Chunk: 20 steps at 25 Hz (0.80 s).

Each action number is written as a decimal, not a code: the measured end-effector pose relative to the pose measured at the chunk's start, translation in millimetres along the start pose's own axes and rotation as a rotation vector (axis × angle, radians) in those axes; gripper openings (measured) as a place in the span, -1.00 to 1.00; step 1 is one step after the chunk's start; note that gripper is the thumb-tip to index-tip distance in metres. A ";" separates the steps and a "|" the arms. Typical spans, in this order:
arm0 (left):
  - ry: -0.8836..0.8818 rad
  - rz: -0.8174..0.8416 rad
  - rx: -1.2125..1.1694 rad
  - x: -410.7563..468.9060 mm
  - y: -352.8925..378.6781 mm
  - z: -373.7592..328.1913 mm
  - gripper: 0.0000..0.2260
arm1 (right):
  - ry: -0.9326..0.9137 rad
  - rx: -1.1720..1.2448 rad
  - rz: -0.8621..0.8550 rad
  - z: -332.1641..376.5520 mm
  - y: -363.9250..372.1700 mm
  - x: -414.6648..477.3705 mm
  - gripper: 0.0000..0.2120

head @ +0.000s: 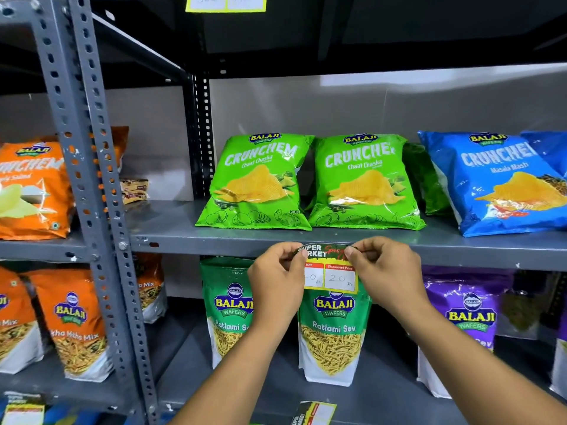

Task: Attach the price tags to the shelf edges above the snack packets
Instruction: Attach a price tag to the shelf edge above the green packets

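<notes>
now | price tag (331, 271) pinched between left hand (276, 280), right hand (386, 271) grips | on shelf edge (214, 248)

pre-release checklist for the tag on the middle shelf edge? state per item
1. Both hands on tag: left hand and right hand pinch the top corners of the price tag: ok.
2. Tag top lies against the shelf edge: ok.
3. Tag hangs above the Ratlami Sev packets, below the green Crunchem packets: ok.
4. Tag level: roughly, ok.
5. Adhesive stuck: cannot tell.
6. Price readable: MRP partly hidden by left hand, cannot tell.
</notes>
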<state>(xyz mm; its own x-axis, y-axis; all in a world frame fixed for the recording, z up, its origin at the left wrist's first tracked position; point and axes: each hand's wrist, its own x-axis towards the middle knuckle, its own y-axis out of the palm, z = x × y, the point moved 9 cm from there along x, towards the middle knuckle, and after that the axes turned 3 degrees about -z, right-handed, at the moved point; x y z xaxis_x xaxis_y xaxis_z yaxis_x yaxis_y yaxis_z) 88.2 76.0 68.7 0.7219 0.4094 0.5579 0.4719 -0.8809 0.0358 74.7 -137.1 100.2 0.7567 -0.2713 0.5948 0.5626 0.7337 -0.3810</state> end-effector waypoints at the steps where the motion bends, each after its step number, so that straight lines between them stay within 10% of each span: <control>1: 0.025 -0.002 0.025 0.7 0.9 -3.3 -0.93 | -0.001 -0.009 0.004 0.5 -0.4 1.4 -0.83; 7: 0.129 -0.022 0.163 1.5 0.1 -16.5 -0.98 | 0.017 -0.116 0.001 -3.3 -1.5 6.8 -0.76; 15: 0.186 0.008 0.678 33.3 -14.3 -56.6 -0.38 | -0.120 -0.431 -0.013 18.4 -16.7 25.9 -0.52; 20: 0.253 0.035 0.439 -10.1 -40.0 -6.3 -0.66 | -0.544 -0.246 -0.102 -10.4 -6.3 -42.4 -0.75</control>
<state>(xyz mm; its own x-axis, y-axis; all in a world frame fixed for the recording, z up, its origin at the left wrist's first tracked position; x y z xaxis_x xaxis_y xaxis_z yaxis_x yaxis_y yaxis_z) 58.8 105.7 66.8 0.6213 0.2633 0.7380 0.6574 -0.6876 -0.3081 42.6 -136.7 70.1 0.4525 0.0728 0.8888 0.7328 0.5377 -0.4171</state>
